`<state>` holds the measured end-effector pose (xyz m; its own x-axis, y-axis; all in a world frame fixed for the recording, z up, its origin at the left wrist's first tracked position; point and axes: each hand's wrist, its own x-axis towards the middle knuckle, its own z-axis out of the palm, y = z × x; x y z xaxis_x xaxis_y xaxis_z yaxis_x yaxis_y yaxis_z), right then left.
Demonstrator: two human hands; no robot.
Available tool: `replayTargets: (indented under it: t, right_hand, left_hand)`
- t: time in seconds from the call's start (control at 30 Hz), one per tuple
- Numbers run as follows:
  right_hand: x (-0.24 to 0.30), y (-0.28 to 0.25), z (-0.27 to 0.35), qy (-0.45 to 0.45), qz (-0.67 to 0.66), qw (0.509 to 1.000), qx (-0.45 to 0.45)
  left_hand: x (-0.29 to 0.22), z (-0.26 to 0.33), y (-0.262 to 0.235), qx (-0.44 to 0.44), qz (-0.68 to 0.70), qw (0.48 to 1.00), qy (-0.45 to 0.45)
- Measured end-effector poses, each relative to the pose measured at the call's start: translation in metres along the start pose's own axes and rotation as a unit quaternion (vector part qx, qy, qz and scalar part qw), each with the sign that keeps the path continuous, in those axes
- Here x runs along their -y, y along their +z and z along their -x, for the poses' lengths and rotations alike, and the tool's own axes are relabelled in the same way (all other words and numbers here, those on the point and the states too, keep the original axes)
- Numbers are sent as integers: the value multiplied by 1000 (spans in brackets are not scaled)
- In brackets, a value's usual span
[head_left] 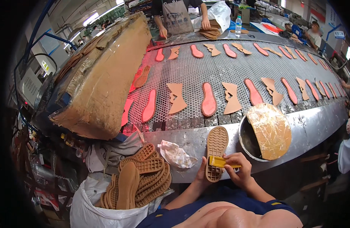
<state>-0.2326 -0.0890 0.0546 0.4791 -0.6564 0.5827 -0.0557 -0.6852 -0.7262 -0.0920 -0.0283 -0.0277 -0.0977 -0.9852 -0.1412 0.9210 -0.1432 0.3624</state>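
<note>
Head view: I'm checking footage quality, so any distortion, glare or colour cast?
Head view: fisheye bends the conveyor edge and darkens the corners; red glow tints the belt's left end; the sole, left hand and right hand look sharp and evenly lit.

– What's at lower centre of the frame?
– A tan rubber shoe outsole (216, 152), tread up, toe pointing toward the frame's top, heel low.
– And across it?
– A yellow brush (220, 162), lying crosswise over the heel.

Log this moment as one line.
left hand: holds tan sole | right hand: yellow brush on sole | glue pot: right
</note>
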Motion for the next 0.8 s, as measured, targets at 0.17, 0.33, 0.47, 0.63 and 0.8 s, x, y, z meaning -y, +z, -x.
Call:
replayTargets:
  t: [0.17, 0.33, 0.47, 0.63, 0.8]
  right_hand:
    - [5, 1, -8, 2, 18, 1000, 25]
    - [6, -1, -14, -7, 17, 999, 44]
    - [4, 3, -8, -12, -1, 999, 32]
    - [3, 6, -1, -49, -17, 998, 37]
    - [5, 5, 3, -45, -29, 997, 54]
  left_hand:
    - [6, 1, -10, 4, 2, 1000, 6]
    - [4, 0, -5, 10, 2, 1000, 7]
    - [1, 2, 2, -5, -8, 1000, 19]
    - [2, -2, -4, 17, 10, 1000, 21]
    - [-2, -4, 5, -32, -29, 997, 66]
